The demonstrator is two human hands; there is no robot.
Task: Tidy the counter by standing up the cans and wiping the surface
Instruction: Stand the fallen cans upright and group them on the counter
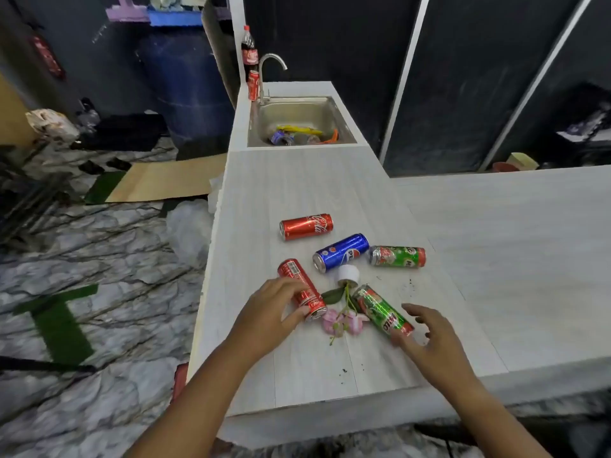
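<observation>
Under my left hand [269, 312] a red cola can [301, 289] is lying on its side on the pale counter [496, 246]; my fingers are curling over its near end and my thumb is touching the rim, though I cannot tell whether the grasp is fully closed. Just right of that can, a pink artificial flower [340, 320] is lying tipped out of a small white pot [348, 275], its stem running between my two hands. My right hand [433, 345] is spreading open, fingers apart, with the thumb touching the near end of a green and red Milo can [382, 309] that is lying diagonally just left of my palm. Beyond my fingertips three more cans are lying flat: a blue Pepsi can [340, 252] past the pot, a second green can [397, 256] to its right, and another red cola can [306, 226] farthest off. Dark specks of dirt [410, 284] are dotting the surface beyond my right hand. Well beyond both hands, a steel sink [297, 112] is holding litter, with a red can [253, 84] standing upright beside the tap [269, 72].
</observation>
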